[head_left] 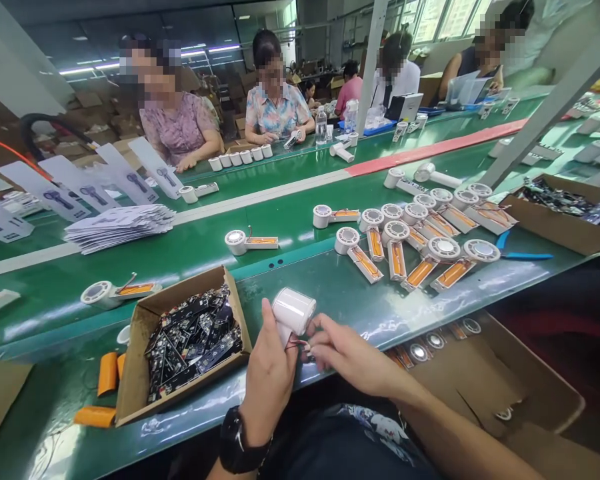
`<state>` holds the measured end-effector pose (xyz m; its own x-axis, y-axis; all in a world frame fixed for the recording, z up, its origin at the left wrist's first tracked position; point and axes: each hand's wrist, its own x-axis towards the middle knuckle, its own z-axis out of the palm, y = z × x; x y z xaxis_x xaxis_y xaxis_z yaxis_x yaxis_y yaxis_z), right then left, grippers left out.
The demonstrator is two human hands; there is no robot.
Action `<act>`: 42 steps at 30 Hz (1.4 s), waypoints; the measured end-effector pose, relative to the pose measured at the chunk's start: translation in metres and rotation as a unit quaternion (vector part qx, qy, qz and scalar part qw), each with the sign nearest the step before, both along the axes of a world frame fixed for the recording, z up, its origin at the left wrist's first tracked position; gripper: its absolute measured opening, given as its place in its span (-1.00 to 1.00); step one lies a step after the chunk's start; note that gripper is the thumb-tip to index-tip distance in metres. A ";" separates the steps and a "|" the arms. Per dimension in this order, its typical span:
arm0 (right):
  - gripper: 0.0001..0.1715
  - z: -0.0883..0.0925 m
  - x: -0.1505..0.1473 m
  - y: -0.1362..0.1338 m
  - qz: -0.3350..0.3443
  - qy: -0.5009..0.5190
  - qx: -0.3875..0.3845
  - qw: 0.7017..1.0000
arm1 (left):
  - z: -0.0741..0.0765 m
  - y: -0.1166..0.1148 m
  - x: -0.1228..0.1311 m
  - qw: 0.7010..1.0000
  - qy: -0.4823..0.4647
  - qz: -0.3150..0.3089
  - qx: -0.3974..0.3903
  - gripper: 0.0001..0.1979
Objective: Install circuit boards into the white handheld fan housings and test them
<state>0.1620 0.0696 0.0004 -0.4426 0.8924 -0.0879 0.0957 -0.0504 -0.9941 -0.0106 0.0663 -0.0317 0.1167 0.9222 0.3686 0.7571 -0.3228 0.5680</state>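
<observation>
My left hand [273, 370] is wrapped round the handle of a white handheld fan body [294, 311], its round head tipped up above the fingers. Thin red wires come out near the handle. My right hand [337, 347] pinches at the end of these wires, close to the fan's underside; the small piece between the fingertips is mostly hidden. Left of my hands stands a cardboard box [236, 300] heaped with black circuit boards [195, 340]. Several open fan bodies [397, 240] with orange batteries in their handles lie to the right.
Loose orange batteries [107, 375] lie left of the box. Blue-handled pliers [525, 255] and another parts box [555, 223] are at the right. Below the bench edge sits a carton [520, 367] with more fan bodies. Folded printed cartons [120, 227] stack beyond; co-workers [277, 107] sit opposite.
</observation>
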 end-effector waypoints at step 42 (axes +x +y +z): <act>-0.74 -0.023 -0.001 -0.015 -0.053 -0.229 0.565 0.791 | 0.006 -0.007 0.018 0.792 -0.543 0.041 -0.276 -0.70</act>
<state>0.1610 0.0550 -0.0227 -0.5119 0.5468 0.6625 0.5145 0.8128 -0.2732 0.0071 0.0598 -0.0260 -0.0611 0.9660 -0.2514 -0.2692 0.2266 0.9361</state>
